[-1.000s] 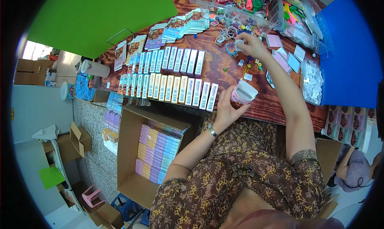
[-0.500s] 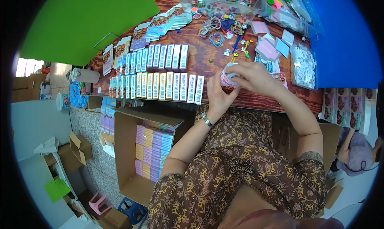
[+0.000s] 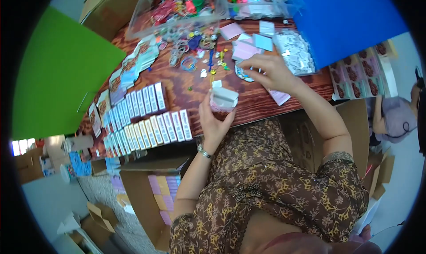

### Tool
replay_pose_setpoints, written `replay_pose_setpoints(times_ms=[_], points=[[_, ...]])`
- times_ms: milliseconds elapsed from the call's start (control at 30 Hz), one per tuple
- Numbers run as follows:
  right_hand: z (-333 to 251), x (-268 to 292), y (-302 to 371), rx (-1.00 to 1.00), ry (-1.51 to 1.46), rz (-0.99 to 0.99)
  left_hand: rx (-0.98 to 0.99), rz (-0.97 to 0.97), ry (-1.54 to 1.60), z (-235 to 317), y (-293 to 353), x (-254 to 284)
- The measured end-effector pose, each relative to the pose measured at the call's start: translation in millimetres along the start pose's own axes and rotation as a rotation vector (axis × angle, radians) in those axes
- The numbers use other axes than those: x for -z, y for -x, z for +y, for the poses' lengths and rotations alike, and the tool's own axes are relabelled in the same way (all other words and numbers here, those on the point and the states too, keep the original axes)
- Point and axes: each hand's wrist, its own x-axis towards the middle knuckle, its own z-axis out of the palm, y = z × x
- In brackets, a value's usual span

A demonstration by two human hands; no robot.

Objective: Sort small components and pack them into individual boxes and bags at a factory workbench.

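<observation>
My left hand grips a small printed carton near the table's front edge. The carton stands with its top flaps up and its mouth facing me; what lies inside is hard to see. To the right, my right hand hovers apart from the carton, fingers bent and thumb a little away from them, with nothing visible between them. Beneath it lie a small printed packet and a pink packet. Pink cards and a light blue card are spread just beyond.
Two rows of upright cartons stand at the left, with flat cartons fanned behind. Small toys and bands lie mid-table. Clear bins of trinkets sit at the back. A bag of white pieces lies right, beside a blue panel.
My right hand has left the carton's mouth and moved right, over the packets. My left hand still holds the carton, now with its opening in sight. The whole view has turned and shifted.
</observation>
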Motion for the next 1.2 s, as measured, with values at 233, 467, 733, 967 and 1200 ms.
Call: replay_pose_setpoints(times_ms=[233,467,733,967,1200], points=[[138.7,92.6,82.8,-0.486,0.403,0.207,0.029,-0.04,0.083,-2.0,1.9,-7.6],[160.4,61.9,113.7,-0.658,0.527,-0.065,0.04,-0.092,0.02,-7.4,11.5,-11.3],[164.6,75.1,107.0,-0.707,0.339,-0.065,0.039,-0.083,0.005,-10.9,9.6,-14.8],[152.6,89.9,68.5,-0.84,0.537,-0.463,-0.022,-0.055,-0.025,-9.6,7.5,-13.2],[180.2,127.5,-34.4,-0.621,0.456,-0.021,-0.138,-0.057,-0.075,-24.0,13.9,-20.7]])
